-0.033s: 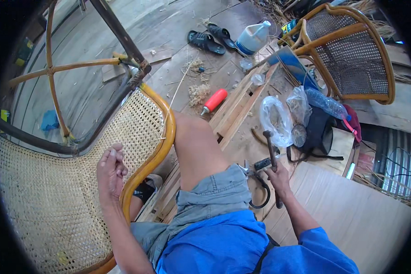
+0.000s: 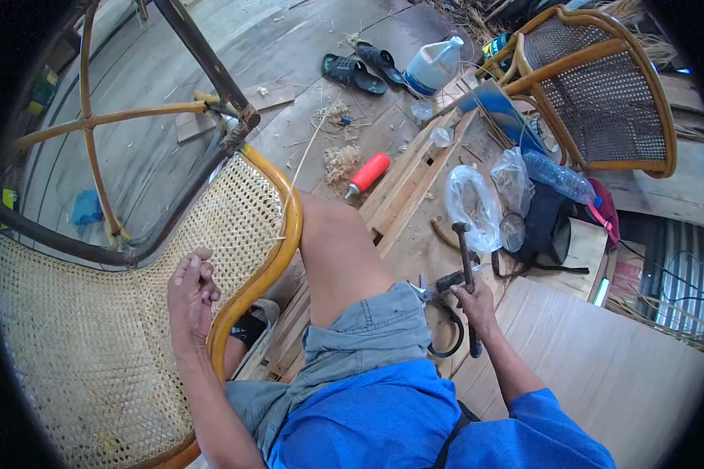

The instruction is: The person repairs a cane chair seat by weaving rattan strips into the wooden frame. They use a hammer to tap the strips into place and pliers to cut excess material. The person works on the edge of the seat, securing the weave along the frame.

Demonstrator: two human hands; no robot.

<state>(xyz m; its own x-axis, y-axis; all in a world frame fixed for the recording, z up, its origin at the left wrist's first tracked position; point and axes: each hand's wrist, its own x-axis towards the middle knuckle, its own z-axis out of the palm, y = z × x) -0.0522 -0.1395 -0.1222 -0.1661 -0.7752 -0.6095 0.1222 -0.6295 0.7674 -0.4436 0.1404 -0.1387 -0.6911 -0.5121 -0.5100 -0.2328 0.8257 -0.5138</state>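
Has, at left, a large woven cane chair (image 2: 78, 336) spread from near to far, with a yellow-brown rim (image 2: 291, 227) on its right. Over the weave, holds the left hand (image 2: 192, 293) with fingers loosely curled; cannot tell whether pinching anything or touching the cane. Just right, shows a thin pale strand (image 2: 307, 148) slanting from the rim toward the far floor. Sets 1 bare knee (image 2: 330, 223) beside the rim. Farther off, includes 2 dark sandals (image 2: 356, 74), then a red bottle (image 2: 369, 172) lying nearer and a white jug (image 2: 434, 66) standing far. Right of the knee, grips a hammer (image 2: 468, 258) by its handle in the closed right hand (image 2: 475, 301), head pointing far. Beyond, at right, includes a clear plastic coil (image 2: 472, 207), a black bag (image 2: 551, 227) and, farthest, a smaller cane chair (image 2: 610, 86).
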